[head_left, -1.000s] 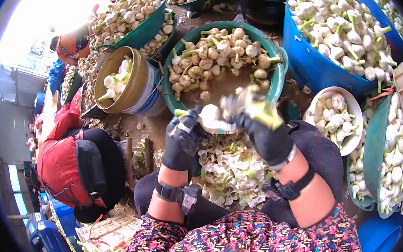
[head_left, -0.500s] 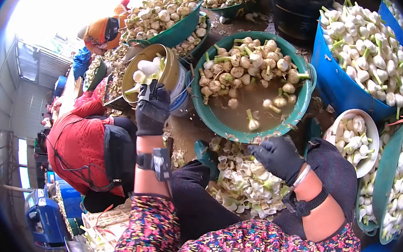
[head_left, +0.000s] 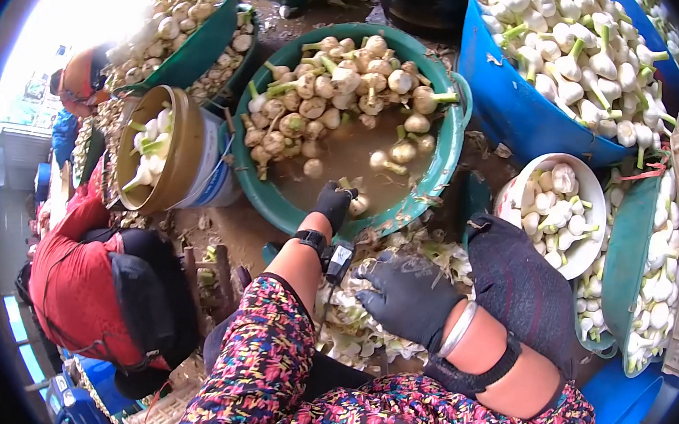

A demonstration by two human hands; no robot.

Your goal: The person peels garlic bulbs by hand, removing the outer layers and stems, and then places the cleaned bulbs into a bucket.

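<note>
My left hand (head_left: 333, 206), in a black glove, reaches over the near rim of a green tub (head_left: 444, 172). Its fingers close on a garlic bulb (head_left: 358, 205) at the edge of the muddy water. Several unpeeled bulbs (head_left: 313, 108) are heaped at the tub's far side. My right hand (head_left: 409, 291), gloved in black too, is held above a pile of garlic skins (head_left: 357, 337) between my legs. Its fingers are curled together, and what they hold, if anything, is hidden.
Left of the tub stands a bucket (head_left: 177, 147) with clean garlic. A white bowl (head_left: 521, 178) of bulbs and a blue tub (head_left: 515, 106) heaped with garlic are at right. A person in red (head_left: 82, 287) bends over at left.
My left hand has left the bucket's rim and come to the bulb in the green tub. My right hand has dropped back toward me over the skins. The view has shifted right.
</note>
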